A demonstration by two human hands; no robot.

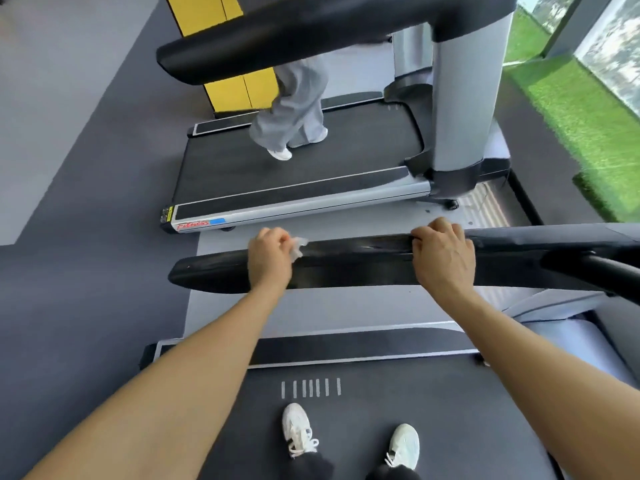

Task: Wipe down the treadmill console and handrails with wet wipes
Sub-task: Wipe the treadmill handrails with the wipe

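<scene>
Here, the left hand (270, 256) pinches a crumpled wet wipe (298, 248) against the black handrail (353, 263) near its free end. The rail's long axis runs rightward to the right hand (443, 258), whose fingers curl over its far edge.

Your black padded handrail (353, 265) runs level, left to right, before you, its top glossy. A small crumpled white wet wipe (298, 249) lies pressed against its upper edge.

both arms outstretched, hands (356, 258) curled (knuckles up).
</scene>
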